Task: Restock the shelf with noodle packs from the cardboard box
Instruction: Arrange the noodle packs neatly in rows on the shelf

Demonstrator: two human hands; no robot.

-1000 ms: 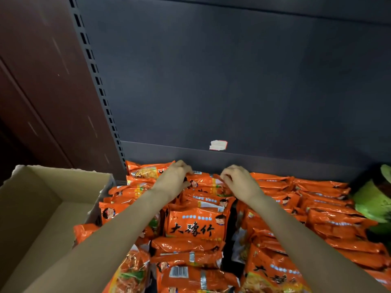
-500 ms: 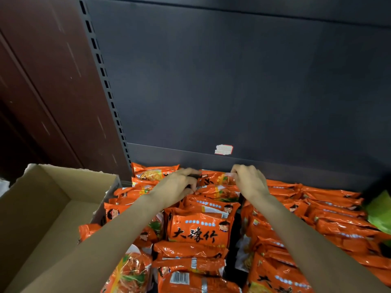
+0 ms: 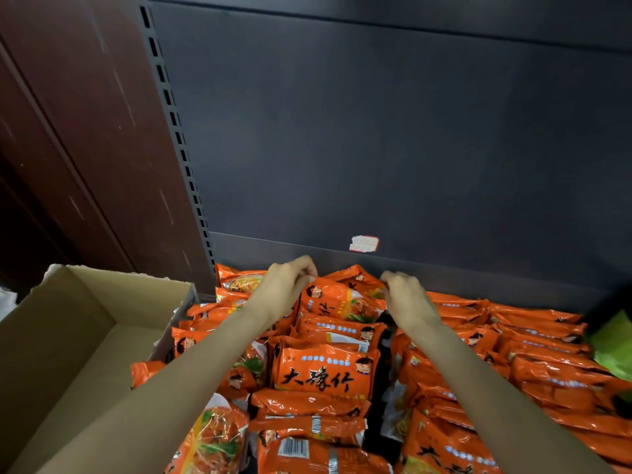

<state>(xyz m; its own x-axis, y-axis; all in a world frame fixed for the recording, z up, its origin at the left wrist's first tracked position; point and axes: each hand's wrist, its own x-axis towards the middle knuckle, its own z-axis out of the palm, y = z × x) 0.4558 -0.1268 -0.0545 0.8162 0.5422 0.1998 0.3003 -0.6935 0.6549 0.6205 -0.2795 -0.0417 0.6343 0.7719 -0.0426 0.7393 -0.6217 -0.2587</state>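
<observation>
Several orange noodle packs (image 3: pixel 323 376) lie in rows on the dark shelf (image 3: pixel 478 278). At the back of the middle row one orange noodle pack (image 3: pixel 342 299) stands tilted up on its edge. My left hand (image 3: pixel 287 285) pinches its upper left corner. My right hand (image 3: pixel 405 295) pinches its upper right corner. Both forearms reach in from the bottom of the view. The open cardboard box (image 3: pixel 68 336) sits to the left of the shelf, and its visible inside holds nothing.
A dark back panel (image 3: pixel 376 131) with a small torn label (image 3: pixel 364 243) rises behind the packs. A slotted upright (image 3: pixel 178 142) and a reddish-brown wall (image 3: pixel 68 131) stand on the left. Something green (image 3: pixel 615 347) lies at the right edge.
Both hands have lifted the rear pack from lying flat to tilted upright at the back of the middle row. The camera has shifted slightly, moving the scene to the right.
</observation>
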